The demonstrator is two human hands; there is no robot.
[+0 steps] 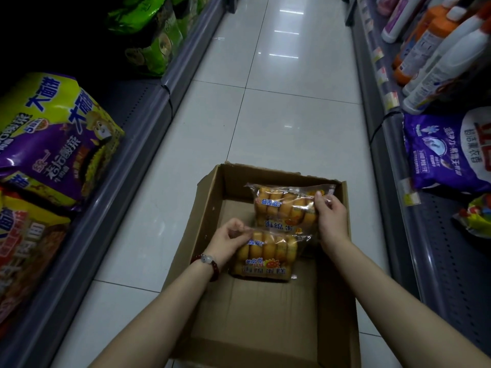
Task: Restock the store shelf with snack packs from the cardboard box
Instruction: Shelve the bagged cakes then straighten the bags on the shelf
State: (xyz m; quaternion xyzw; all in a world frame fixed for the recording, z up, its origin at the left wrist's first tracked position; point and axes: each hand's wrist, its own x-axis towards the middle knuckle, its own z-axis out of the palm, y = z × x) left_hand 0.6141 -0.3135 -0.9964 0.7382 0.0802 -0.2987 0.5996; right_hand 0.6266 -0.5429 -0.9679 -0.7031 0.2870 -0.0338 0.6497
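Store aisle, white tiled floor (279, 115) running between two grey shelf runs. Left shelf (148, 110) carries big noodle multipacks (50, 134) in yellow and purple, with green bags (151, 35) further along; a dark stretch of bare shelf shows between them. Right shelf (425, 235) carries detergent bottles (438, 46) and a purple bag (446, 152).

Cardboard box (212, 328) sits on the floor mid-aisle, flaps open, directly below the person. Most of its bottom is bare board. Only two snack packs visible inside, both clear wrappers of small golden cakes, both toward the far end of the box.

Far pack (284, 208): right hand (332, 216) grips its right edge, fingers curled over the wrapper. Near pack (268, 256): left hand (228, 240) pinches its upper left corner between thumb and fingers. Cannot tell whether either pack is lifted clear of the box bottom yet; both sit within the box outline.

Judgement on progress: late stage. Box reads as nearly emptied, these two being the last packs seen in it. Remaining: raise both packs out and set them on a shelf. No matching cake packs visible on either shelf from this angle, so the destination spot cannot be identified.
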